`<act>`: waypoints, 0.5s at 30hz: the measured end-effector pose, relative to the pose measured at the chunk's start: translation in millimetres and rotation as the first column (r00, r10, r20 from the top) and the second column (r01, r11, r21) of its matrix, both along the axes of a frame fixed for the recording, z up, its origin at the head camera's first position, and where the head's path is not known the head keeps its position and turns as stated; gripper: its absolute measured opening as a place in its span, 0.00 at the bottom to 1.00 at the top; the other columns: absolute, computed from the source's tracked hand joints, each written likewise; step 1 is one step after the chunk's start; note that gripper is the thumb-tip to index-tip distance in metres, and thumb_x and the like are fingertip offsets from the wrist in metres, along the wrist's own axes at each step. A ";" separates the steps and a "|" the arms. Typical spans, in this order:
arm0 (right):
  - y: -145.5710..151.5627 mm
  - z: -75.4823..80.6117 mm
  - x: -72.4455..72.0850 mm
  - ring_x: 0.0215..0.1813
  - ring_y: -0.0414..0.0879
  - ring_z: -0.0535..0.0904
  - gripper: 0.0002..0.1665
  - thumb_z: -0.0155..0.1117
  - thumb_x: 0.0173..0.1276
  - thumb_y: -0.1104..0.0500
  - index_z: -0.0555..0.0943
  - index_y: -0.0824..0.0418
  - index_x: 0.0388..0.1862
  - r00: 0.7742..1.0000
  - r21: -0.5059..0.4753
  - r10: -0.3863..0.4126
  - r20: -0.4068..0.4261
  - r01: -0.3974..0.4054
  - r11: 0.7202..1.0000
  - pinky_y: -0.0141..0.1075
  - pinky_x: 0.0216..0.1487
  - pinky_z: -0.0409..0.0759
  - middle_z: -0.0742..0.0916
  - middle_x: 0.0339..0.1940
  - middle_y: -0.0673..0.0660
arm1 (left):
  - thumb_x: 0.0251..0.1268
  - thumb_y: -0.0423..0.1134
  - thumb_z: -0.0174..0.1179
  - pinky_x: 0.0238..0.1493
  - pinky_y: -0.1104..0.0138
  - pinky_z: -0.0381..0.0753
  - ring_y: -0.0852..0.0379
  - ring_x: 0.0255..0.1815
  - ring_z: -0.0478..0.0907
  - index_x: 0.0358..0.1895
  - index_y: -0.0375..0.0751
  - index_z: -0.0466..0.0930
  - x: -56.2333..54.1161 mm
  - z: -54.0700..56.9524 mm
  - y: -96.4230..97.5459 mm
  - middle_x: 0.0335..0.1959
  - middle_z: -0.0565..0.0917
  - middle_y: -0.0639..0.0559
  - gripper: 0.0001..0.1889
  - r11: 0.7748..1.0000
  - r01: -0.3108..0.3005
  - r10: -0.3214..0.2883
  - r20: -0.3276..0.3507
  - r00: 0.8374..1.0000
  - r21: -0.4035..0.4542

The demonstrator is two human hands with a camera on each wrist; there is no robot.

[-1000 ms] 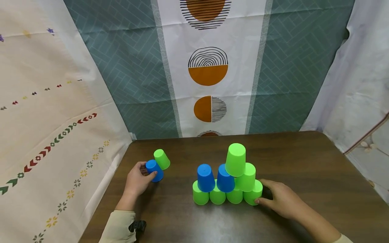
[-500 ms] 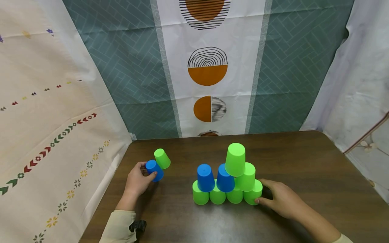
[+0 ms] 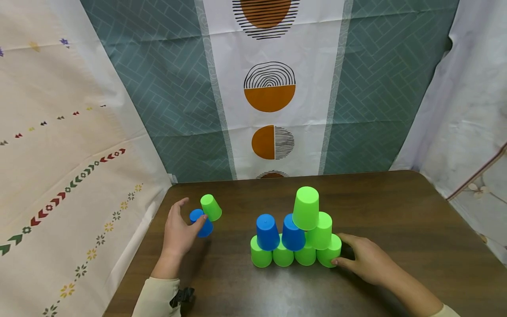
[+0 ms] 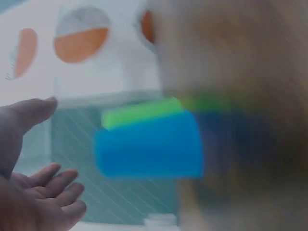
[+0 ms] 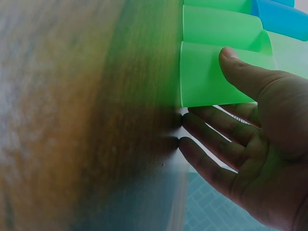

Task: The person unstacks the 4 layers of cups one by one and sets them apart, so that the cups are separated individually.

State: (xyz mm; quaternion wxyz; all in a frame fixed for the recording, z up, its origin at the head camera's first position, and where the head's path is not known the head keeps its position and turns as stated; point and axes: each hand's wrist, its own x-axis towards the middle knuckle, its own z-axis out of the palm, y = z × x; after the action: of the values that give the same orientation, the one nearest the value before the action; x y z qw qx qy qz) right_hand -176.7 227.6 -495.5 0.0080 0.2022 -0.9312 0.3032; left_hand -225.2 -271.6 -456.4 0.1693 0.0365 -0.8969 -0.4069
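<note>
At the table's left, my left hand (image 3: pixel 176 235) is beside an upside-down blue cup (image 3: pixel 207 228), its fingers spread and raised. The left wrist view shows a gap between that hand (image 4: pixel 41 197) and the blurred cup (image 4: pixel 149 149). Just behind it stands a lone green cup (image 3: pixel 211 208). On the right, my right hand (image 3: pixel 368 259) holds the end green cup (image 3: pixel 329 252) of a stack's bottom row, thumb (image 5: pixel 240 70) on its front and fingers around its outer side. Above that row sit two blue cups (image 3: pixel 267 232) and a green one (image 3: pixel 322 231), with another green cup (image 3: pixel 306 208) on top.
All the cups stand on a dark brown wooden table (image 3: pixel 245 290). Its far edge meets a green and white patterned cloth (image 3: pixel 174 88). Pale cloths (image 3: pixel 59 185) hang along the left and right sides.
My left hand has let go of the blue cup, its fingers opening and lifting away to the left. The cup stays where it was. My right hand and the stack are still.
</note>
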 end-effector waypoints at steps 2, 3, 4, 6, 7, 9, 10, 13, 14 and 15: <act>0.2 -0.3 0.0 0.61 0.55 0.85 0.36 0.82 0.60 0.43 0.82 0.54 0.64 1.000 0.001 -0.002 -0.004 0.002 1.000 0.58 0.59 0.82 0.88 0.57 0.48 | 0.67 0.44 0.74 0.72 0.41 0.68 0.39 0.76 0.66 0.75 0.40 0.67 3.9 12.3 13.1 0.74 0.72 0.43 0.37 0.998 0.030 -0.026 -0.068 0.997 0.063; 0.3 -0.6 0.1 0.61 0.55 0.85 0.35 0.82 0.60 0.43 0.82 0.54 0.63 1.000 0.002 -0.003 -0.006 0.003 1.000 0.58 0.59 0.82 0.88 0.57 0.47 | 0.68 0.42 0.73 0.72 0.43 0.69 0.41 0.74 0.69 0.73 0.40 0.69 5.8 19.0 21.0 0.72 0.74 0.44 0.34 0.993 0.063 -0.053 -0.104 0.993 0.102; 0.5 -0.8 0.1 0.61 0.55 0.85 0.35 0.82 0.60 0.43 0.82 0.54 0.63 1.000 0.003 -0.003 -0.009 0.004 1.000 0.57 0.59 0.83 0.88 0.56 0.47 | 0.68 0.40 0.73 0.72 0.46 0.70 0.43 0.73 0.71 0.72 0.41 0.70 7.9 25.8 29.8 0.71 0.75 0.46 0.32 0.985 0.103 -0.083 -0.137 0.987 0.141; 0.9 -1.2 0.2 0.60 0.54 0.85 0.35 0.82 0.59 0.43 0.82 0.54 0.63 1.000 0.006 -0.005 -0.016 0.005 1.000 0.57 0.59 0.83 0.88 0.56 0.46 | 0.69 0.37 0.72 0.72 0.50 0.72 0.47 0.70 0.74 0.70 0.40 0.72 12.0 38.5 49.1 0.68 0.78 0.47 0.29 0.957 0.200 -0.161 -0.191 0.968 0.208; 1.0 -1.4 0.3 0.60 0.54 0.85 0.35 0.82 0.59 0.43 0.82 0.54 0.63 1.000 0.007 -0.006 -0.019 0.006 1.000 0.57 0.59 0.83 0.88 0.56 0.46 | 0.69 0.35 0.72 0.72 0.52 0.73 0.49 0.69 0.75 0.69 0.39 0.73 13.9 44.2 59.0 0.67 0.79 0.47 0.29 0.941 0.250 -0.201 -0.215 0.956 0.230; 1.1 -1.6 0.6 0.60 0.55 0.85 0.35 0.82 0.59 0.43 0.82 0.53 0.63 1.000 0.007 -0.006 -0.021 0.006 1.000 0.57 0.59 0.83 0.88 0.56 0.47 | 0.69 0.35 0.71 0.72 0.54 0.73 0.51 0.69 0.76 0.69 0.38 0.73 17.6 54.2 78.2 0.67 0.79 0.47 0.28 0.910 0.334 -0.277 -0.239 0.931 0.247; 1.2 -1.7 0.7 0.60 0.55 0.85 0.36 0.82 0.60 0.43 0.82 0.53 0.64 1.000 0.007 -0.005 -0.021 0.005 1.000 0.57 0.59 0.83 0.88 0.57 0.47 | 0.69 0.36 0.71 0.72 0.54 0.74 0.52 0.69 0.76 0.69 0.39 0.73 19.5 58.5 87.1 0.67 0.80 0.48 0.28 0.898 0.362 -0.305 -0.240 0.922 0.250; 1.2 -2.2 0.7 0.61 0.55 0.85 0.36 0.81 0.60 0.42 0.82 0.53 0.64 1.000 0.004 -0.001 -0.018 0.001 1.000 0.57 0.59 0.82 0.88 0.57 0.47 | 0.70 0.40 0.71 0.72 0.53 0.74 0.55 0.69 0.76 0.69 0.45 0.74 23.4 68.7 109.9 0.67 0.80 0.52 0.27 0.876 0.417 -0.367 -0.225 0.902 0.243; 1.2 -2.4 0.6 0.61 0.55 0.85 0.36 0.81 0.60 0.42 0.82 0.53 0.64 1.000 0.003 0.000 -0.018 0.000 1.000 0.57 0.59 0.82 0.88 0.57 0.47 | 0.71 0.41 0.71 0.72 0.52 0.73 0.55 0.69 0.76 0.69 0.46 0.75 23.7 71.5 116.5 0.67 0.80 0.54 0.26 0.869 0.432 -0.385 -0.220 0.896 0.239; 1.2 -2.7 0.5 0.61 0.55 0.85 0.36 0.81 0.60 0.42 0.82 0.53 0.64 1.000 0.003 0.001 -0.018 0.000 1.000 0.57 0.59 0.83 0.88 0.57 0.47 | 0.71 0.41 0.71 0.72 0.51 0.73 0.55 0.70 0.76 0.69 0.48 0.75 23.6 73.9 122.6 0.67 0.80 0.55 0.26 0.863 0.448 -0.402 -0.219 0.889 0.234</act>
State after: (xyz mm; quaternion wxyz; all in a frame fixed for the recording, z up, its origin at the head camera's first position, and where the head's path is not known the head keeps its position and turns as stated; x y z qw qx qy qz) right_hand -176.2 228.7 -498.2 0.0162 0.2052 -0.9315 0.2999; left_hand -201.5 -149.1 -382.4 0.1408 -0.1725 -0.7997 -0.5576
